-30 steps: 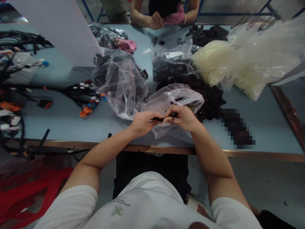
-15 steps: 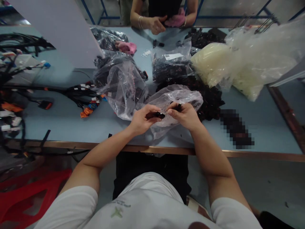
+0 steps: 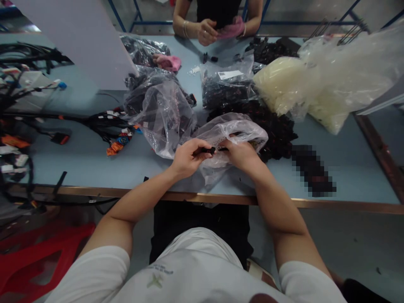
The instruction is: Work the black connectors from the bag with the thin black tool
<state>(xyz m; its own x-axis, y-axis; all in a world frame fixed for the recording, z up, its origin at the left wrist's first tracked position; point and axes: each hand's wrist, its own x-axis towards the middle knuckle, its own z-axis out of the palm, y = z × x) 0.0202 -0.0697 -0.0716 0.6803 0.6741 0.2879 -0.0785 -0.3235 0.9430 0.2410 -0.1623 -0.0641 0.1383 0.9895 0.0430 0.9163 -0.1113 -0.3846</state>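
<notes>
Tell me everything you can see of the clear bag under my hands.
The clear bag looks like thin, crumpled plastic. It lies on the table, seemingly open at the right, with dark specks, printed or inside, I can't tell. Behind it is a dark pile. Your left hand and right hand overlap it; whether the right reaches inside is unclear.

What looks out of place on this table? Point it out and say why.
White bits lie loose and scattered toward the far side of the table, so they look spilled, though that may be deliberate. At right, a dark patch shows as coarse squares, hiding what it is. Nothing looks clearly damaged.
</notes>
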